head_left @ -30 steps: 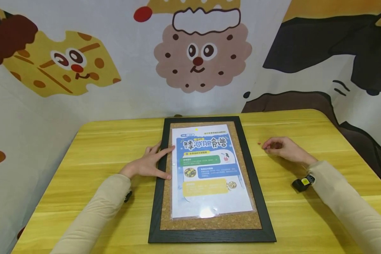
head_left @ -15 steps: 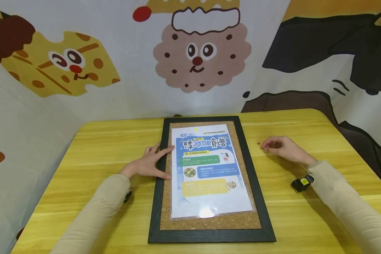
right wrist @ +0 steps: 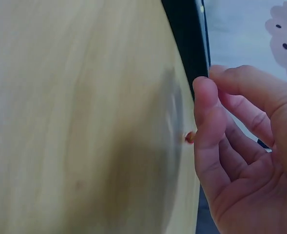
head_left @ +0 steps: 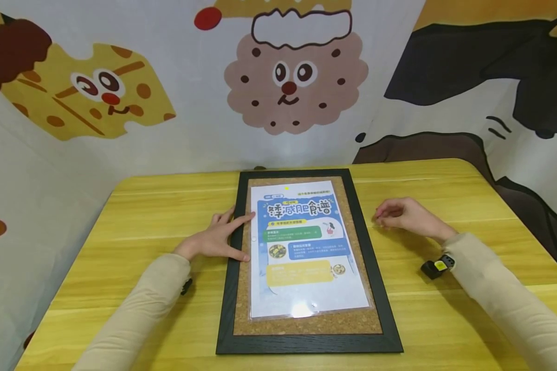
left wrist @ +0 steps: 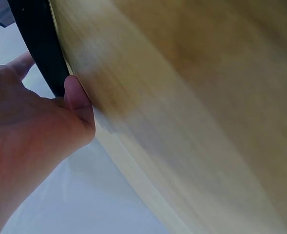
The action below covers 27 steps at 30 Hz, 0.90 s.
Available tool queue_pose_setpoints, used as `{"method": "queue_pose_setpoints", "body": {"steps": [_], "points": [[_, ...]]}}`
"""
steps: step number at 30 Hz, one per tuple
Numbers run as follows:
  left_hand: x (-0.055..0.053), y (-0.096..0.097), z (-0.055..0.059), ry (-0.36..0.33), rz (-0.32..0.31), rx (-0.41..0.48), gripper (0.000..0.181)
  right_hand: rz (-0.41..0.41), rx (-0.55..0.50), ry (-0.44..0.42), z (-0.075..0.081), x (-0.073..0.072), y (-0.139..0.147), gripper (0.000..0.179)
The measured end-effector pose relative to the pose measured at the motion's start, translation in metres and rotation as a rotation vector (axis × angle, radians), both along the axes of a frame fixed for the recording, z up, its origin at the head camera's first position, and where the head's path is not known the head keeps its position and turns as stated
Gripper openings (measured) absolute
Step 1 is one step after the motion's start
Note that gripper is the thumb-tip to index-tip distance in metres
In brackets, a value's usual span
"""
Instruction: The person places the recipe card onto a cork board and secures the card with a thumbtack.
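Observation:
A cork board in a black frame (head_left: 306, 344) lies on the table, bearing a printed sheet (head_left: 278, 304) in a clear sleeve with blue, green and yellow panels. My left hand (head_left: 215, 238) rests across the frame's left side, thumb and index finger spread straight over it. Its little finger (left wrist: 79, 100) lies along the frame's outer edge in the left wrist view. To the right of the board, my right hand (head_left: 406, 214) is low over the table, fingers bent and fingertips close together. A small red object (right wrist: 188, 137) shows beside those fingers; I cannot tell whether they pinch anything.
A small yellow spot (head_left: 286, 188) marks the sheet's top edge. The yellow wood-grain table (head_left: 158, 206) reaches back to a white cloth wall (head_left: 181, 144) printed with cartoon food. A black strap device (head_left: 438, 266) hangs at the right wrist.
My right hand has moved slightly left toward the board, and the red speck seen beside its fingertips is now covered in the head view. My left hand and the board have stayed put.

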<state>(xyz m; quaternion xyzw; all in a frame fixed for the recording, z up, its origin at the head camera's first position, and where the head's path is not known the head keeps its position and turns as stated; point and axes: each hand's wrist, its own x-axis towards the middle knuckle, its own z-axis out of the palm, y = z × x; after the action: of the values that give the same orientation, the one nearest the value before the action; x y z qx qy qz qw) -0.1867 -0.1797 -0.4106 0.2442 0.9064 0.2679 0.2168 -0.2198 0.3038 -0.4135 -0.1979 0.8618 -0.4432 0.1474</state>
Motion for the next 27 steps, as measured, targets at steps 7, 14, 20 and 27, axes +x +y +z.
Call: {"method": "queue_pose_setpoints", "body": {"steps": [7, 14, 20, 27], "points": [[0.001, 0.000, 0.002, 0.000, 0.004, 0.006, 0.103, 0.028, -0.022, -0.015, 0.004, 0.000, -0.014, 0.013], [0.001, 0.000, 0.000, 0.001, 0.004, 0.007, 0.103, 0.054, -0.019, -0.034, 0.007, 0.000, -0.031, 0.015], [0.001, 0.000, -0.001, 0.003, 0.008, 0.000, 0.104, 0.070, 0.008, -0.016, 0.006, -0.001, -0.043, 0.016], [0.001, 0.002, 0.000, 0.006, 0.008, -0.011, 0.104, 0.103, 0.051, 0.052, 0.009, -0.002, -0.056, 0.014]]}}
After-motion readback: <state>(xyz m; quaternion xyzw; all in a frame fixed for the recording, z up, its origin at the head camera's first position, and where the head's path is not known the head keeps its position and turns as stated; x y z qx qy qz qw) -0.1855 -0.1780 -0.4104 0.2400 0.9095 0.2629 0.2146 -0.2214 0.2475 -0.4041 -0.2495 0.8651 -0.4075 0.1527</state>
